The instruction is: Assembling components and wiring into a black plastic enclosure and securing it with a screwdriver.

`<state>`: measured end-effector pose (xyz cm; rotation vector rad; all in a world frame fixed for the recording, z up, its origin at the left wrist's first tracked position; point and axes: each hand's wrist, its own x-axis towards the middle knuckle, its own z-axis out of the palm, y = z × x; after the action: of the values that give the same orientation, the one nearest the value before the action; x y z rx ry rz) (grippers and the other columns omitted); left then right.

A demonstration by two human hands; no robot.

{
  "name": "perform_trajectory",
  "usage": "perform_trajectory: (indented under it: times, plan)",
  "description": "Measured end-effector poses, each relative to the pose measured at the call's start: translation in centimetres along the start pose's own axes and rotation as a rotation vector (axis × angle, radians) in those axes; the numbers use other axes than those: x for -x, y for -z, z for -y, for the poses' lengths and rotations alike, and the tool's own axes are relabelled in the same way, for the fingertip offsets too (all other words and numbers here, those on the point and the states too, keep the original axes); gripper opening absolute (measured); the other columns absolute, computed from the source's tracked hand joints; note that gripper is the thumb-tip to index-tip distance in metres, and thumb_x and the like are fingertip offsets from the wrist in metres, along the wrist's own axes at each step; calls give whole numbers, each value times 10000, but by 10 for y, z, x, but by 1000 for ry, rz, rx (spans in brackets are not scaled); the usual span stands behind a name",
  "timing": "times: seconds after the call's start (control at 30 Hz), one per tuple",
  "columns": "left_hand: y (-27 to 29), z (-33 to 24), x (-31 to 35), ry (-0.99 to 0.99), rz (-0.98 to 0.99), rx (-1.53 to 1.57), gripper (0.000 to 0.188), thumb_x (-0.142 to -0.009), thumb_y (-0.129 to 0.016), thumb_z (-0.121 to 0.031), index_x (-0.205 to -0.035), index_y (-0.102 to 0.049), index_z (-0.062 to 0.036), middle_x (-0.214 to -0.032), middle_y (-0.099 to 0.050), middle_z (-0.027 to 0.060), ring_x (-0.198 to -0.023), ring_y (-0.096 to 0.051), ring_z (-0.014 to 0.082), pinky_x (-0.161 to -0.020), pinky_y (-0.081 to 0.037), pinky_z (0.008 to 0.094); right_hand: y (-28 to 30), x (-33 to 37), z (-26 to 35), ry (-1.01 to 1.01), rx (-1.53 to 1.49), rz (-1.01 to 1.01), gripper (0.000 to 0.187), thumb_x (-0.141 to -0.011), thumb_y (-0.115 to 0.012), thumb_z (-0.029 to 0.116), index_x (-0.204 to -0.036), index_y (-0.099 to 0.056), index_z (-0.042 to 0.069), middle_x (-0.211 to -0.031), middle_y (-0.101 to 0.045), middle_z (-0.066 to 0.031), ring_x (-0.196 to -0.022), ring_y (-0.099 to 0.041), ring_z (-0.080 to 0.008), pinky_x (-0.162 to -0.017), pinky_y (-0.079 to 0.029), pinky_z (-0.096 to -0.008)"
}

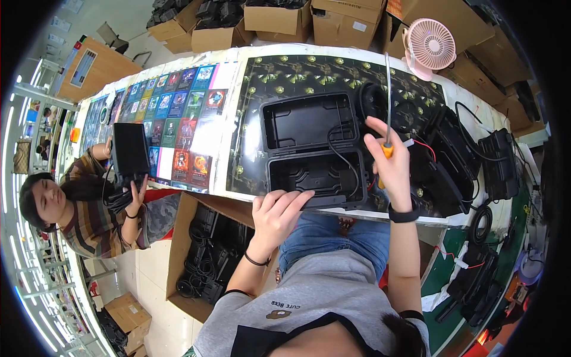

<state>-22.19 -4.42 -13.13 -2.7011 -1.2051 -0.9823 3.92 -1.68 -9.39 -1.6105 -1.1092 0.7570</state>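
An opened black plastic case point(309, 125) lies before me on the dark patterned mat, its lid folded away to the far side. My left hand point(278, 215) rests on the near edge of the case, fingers curled over the rim. A thin black cable point(346, 156) runs from the lid into the lower half. My right hand point(389, 160) grips the yellow handle of a screwdriver point(388, 150) beside the case, its long metal shaft pointing up and away. Behind that hand sits a coil of black cable point(373, 102); thin red wires with a white connector point(409, 143) show close by.
More black cases point(449, 154) with cables crowd the table's right. A pink fan point(429, 44) stands at the far right edge. Left of me a co-worker point(77, 208) holds a black case with cable. A carton of black cases point(208, 256) stands below the table; further cartons point(276, 21) line the back.
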Motion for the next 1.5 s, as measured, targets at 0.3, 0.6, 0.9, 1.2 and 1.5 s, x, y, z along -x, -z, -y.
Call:
perform_trajectory:
  times: [0.3, 0.6, 0.9, 1.2, 1.5]
  plan:
    - [6, 9, -2, -128, -7, -5, 430, -710, -693, -129, -1128, -712, -227, -951, -668, -95, -904, -604, 90, -712, -315, 275, -23, -34, -17, 119, 154, 8, 489, -856, -750, 320, -1245, -647, 43, -1066, -734, -126, -880, -688, -171, -825, -519, -287]
    - [20, 6, 5, 333, -40, 225, 957, -616, -860, -46, -1458, -420, -154, -1494, -298, 203, -1282, -438, 415, -976, -485, 445, -16, -1, -24, 389, 249, -287, 422, -855, -722, 114, -1255, -636, 10, -976, -728, -186, -868, -743, -245, -703, -561, -297]
    - [71, 22, 5, 449, 442, 674, 687, -829, -750, -65, -1450, -458, -68, -812, -702, 66, -696, -683, 171, -644, -556, 286, -2, 9, -33, 442, 375, -464, 471, -860, -730, 108, -1317, -625, 63, -661, -599, -119, -486, -480, -140, -494, -430, -276]
    - [51, 3, -35, 589, 186, 1888, 491, -954, -450, 43, -1442, -401, 78, -1519, -362, 267, -1406, -397, 344, -1165, -317, 426, 2, 13, -26, 396, 359, -426, 460, -868, -718, 105, -1314, -621, 49, -673, -635, -157, -494, -578, -181, -493, -450, -296]
    - [23, -27, -65, 142, 172, 82, 194, -809, -752, -170, -999, -742, -133, -754, -597, 24, -693, -618, 205, -649, -494, 320, 1, 16, -22, 372, 351, -405, 464, -866, -715, 96, -1315, -615, 38, -753, -690, -177, -529, -627, -182, -518, -481, -290]
